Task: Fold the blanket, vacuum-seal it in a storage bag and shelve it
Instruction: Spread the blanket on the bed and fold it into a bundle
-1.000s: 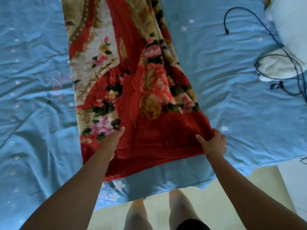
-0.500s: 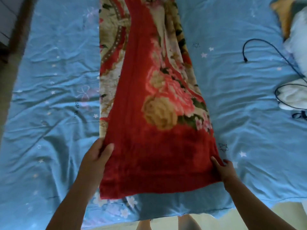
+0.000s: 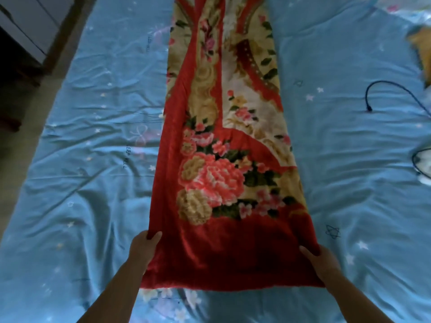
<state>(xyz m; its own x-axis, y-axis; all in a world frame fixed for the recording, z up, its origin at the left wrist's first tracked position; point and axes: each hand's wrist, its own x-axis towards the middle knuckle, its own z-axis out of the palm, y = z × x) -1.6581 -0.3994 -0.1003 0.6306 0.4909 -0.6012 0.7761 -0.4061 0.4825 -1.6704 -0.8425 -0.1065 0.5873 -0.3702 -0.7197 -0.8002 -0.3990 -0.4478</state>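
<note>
Blanket (image 3: 233,159) now lies flatter, a long strip on bed (image 3: 93,206); left hand (image 3: 145,247) and right hand (image 3: 323,262) each pinch a lower corner, mid-fold, next likely carrying both corners toward frame top.

Blanket (image 3: 224,173): thick plush cloth, fuzzy nap, slight sheen. Bed sheet (image 3: 93,183): thin woven cloth, matt, creased. Cable (image 3: 382,89): smooth plastic.

The single head-worn view looks forward and steeply down, close above the bed (image 3: 349,159).
</note>
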